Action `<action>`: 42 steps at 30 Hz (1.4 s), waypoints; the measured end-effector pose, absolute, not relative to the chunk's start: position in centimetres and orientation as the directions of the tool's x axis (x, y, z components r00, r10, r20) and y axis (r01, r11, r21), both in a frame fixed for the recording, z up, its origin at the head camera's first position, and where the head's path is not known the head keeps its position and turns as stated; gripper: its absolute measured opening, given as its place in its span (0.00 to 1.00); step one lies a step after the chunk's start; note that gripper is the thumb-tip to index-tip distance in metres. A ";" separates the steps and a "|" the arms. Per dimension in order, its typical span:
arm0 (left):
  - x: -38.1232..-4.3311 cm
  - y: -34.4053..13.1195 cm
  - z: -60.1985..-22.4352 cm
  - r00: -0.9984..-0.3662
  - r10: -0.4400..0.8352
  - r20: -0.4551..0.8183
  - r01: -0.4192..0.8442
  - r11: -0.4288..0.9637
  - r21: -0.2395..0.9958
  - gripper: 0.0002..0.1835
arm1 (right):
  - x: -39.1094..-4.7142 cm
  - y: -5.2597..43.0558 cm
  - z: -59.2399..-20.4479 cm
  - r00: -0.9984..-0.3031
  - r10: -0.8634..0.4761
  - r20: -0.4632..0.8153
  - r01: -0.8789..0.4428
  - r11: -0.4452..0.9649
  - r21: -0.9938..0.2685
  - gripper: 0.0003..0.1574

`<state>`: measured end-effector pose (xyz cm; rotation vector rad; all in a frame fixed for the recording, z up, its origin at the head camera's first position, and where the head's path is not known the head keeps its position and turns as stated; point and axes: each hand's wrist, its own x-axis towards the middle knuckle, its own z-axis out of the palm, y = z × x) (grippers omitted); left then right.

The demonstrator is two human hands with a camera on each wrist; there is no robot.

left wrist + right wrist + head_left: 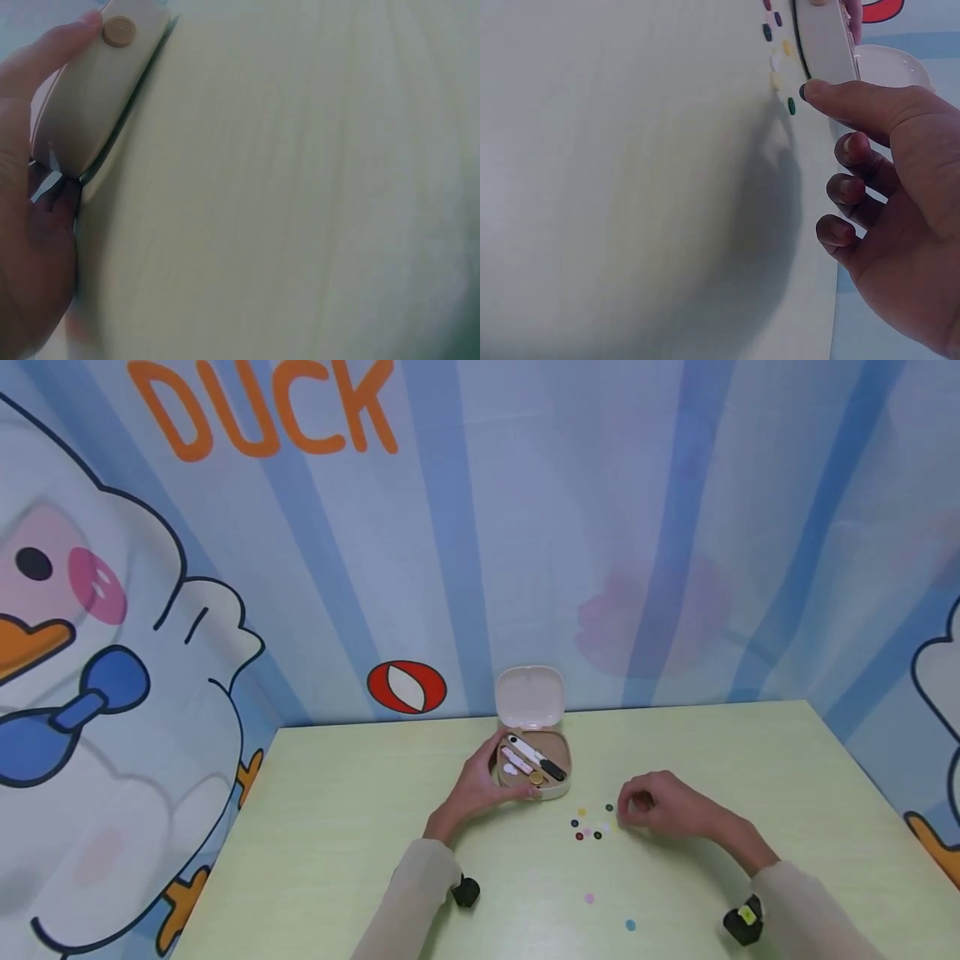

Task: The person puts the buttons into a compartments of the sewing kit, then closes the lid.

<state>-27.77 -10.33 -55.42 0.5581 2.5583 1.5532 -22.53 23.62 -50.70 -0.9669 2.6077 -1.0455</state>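
Box: pale, standing open at the table's far edge, near the middle; lid raised at the back. Tan stud on the front wall.

Contents: one black-and-white tool, lying slantwise; one pink tool beside it; one gold disc toward the front; a small white piece at left.

Left hand: curled about the box's left side, thumb along the front wall, its tip beside the stud; grip closed on the box.

Right hand: to the right of the box, thumb and forefinger brought together, the other fingers bent. Between the tips, a dark disc, pinched, only its edge showing.

Buttons: a loose cluster on the table, between the hands, just in front of the box; dark, yellow, red, pink and white. Two more lie nearer the wearer, well apart from the cluster: one pink, one blue.

Backdrop: blue-striped cloth, cartoon duck at left, orange lettering "DUCK" above.
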 end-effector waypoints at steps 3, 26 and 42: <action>-27.7 -10.4 -55.5 -0.930 0.351 0.108 0.257 0.413 0.874 0.60 | -23.5 23.0 -50.3 -0.782 -0.619 0.066 -0.490 0.547 -0.678 0.07; -27.7 -10.2 -55.5 -0.922 0.354 0.158 0.306 0.412 0.859 0.60 | -30.4 17.3 -48.9 -0.797 -0.602 0.051 -0.444 0.527 -0.725 0.03; -27.7 -10.3 -55.5 -0.929 0.341 0.143 0.289 0.431 0.855 0.61 | -31.6 16.4 -49.1 -0.789 -0.614 0.024 -0.473 0.581 -0.663 0.04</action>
